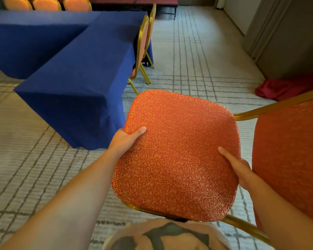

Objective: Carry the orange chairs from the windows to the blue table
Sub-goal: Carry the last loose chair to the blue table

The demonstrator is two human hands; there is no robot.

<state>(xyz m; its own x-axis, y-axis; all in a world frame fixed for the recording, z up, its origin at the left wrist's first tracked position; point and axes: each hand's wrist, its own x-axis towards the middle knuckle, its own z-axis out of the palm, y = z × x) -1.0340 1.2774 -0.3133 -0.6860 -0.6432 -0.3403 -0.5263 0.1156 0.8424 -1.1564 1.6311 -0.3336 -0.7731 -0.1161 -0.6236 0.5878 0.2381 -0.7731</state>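
- Between the two hands, head view: orange chair (175, 154), patterned seat tilted up toward the camera, backrest (293, 150) right of the grip.
- Grip: left hand (125, 139) clamped on the seat's left edge, thumb on top, fingers hidden under it. Same for right hand (237, 168) on the right edge. Both grasping the chair.
- Two-sided hold probably for balance and to keep the legs off the carpet (197, 51); legs out of sight, so a judgement.
- Ahead-left of the grip: blue table (79, 69), draped corner near the left hand, not touching.
- Beyond the grip: parked chairs (143, 42) along the table's right side; far chairs (45, 3) behind it.
- Far right of the grip: red cloth (285, 87) by the wall, off the path.
- Likely snags: the table corner drape and the parked chairs' gold legs.
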